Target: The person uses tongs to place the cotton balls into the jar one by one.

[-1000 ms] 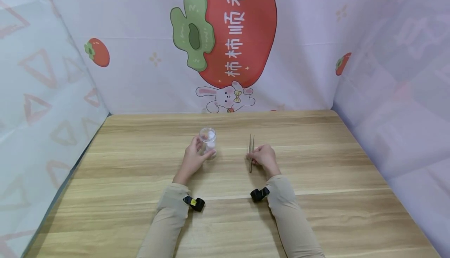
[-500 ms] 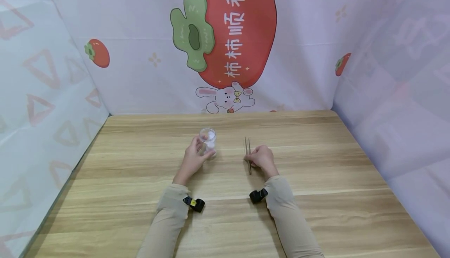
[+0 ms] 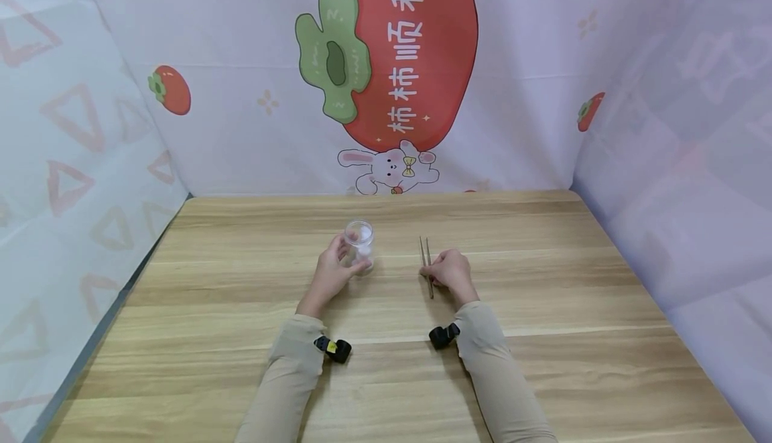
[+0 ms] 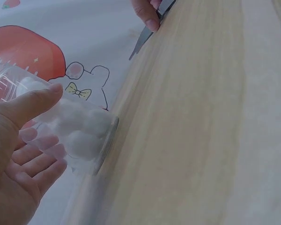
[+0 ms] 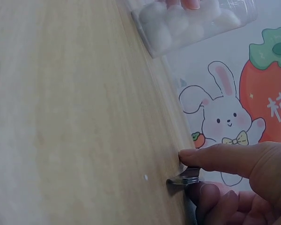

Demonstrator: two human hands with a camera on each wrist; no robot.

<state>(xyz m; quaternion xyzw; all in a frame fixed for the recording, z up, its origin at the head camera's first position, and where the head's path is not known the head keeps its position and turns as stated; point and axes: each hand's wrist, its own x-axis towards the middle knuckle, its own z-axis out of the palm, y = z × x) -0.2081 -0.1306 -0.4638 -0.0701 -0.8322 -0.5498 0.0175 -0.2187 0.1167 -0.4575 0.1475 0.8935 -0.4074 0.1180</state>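
My left hand (image 3: 330, 275) holds a clear, lidless jar (image 3: 362, 255) standing on the table. Its thumb lies along the near side, and the other fingers go round the far side. White cotton balls (image 4: 84, 143) fill much of the jar in the left wrist view. To the right, my right hand (image 3: 451, 274) pinches metal tweezers (image 3: 431, 289) between thumb and fingers. Their two tips point away from me and stand apart, with nothing between them. In the right wrist view the tweezers' blunt end (image 5: 186, 177) shows below the thumb, and the tips are hidden.
The wood-grain table (image 3: 386, 389) stretches around both hands. A printed cloth wall (image 3: 241, 141) rises at its back edge, with more cloth on the left and right sides. Each sleeved forearm carries a small black wrist camera (image 3: 444, 336).
My right hand has shifted slightly left, and the tweezers have swung so their tips lean left and sit a little nearer. My left hand and the jar have hardly moved.
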